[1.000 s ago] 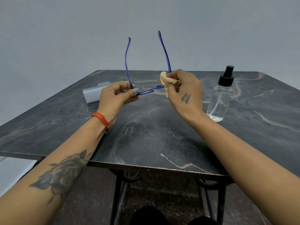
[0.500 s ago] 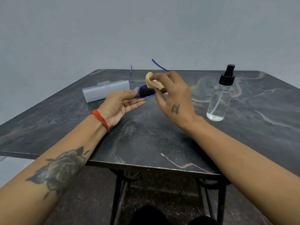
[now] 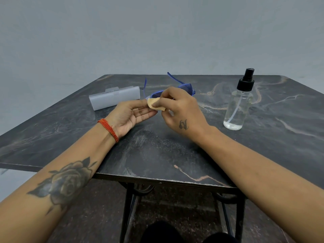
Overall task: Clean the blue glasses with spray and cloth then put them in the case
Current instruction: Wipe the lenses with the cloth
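Note:
The blue glasses (image 3: 186,88) lie low over the dark table (image 3: 175,151), arms pointing away from me. My left hand (image 3: 130,114) is palm up with straight fingers, its fingertips under the left lens. My right hand (image 3: 178,109) pinches the small tan cloth (image 3: 154,104) and presses it on that left lens, hiding most of it. The right lens shows behind my right knuckles. The translucent white case (image 3: 114,99) lies shut at the back left of the table. At the right stands the clear spray bottle (image 3: 238,107) with its black pump top.
A plain grey wall rises behind the table. The table's front edge (image 3: 157,180) runs under my forearms, with black metal legs (image 3: 127,207) below. My knees show at the bottom of the view.
The glasses came down from upright, arms pointing up, to low over the table. My left hand let go of the frame and flattened beneath it. My right hand moved the cloth to the left lens.

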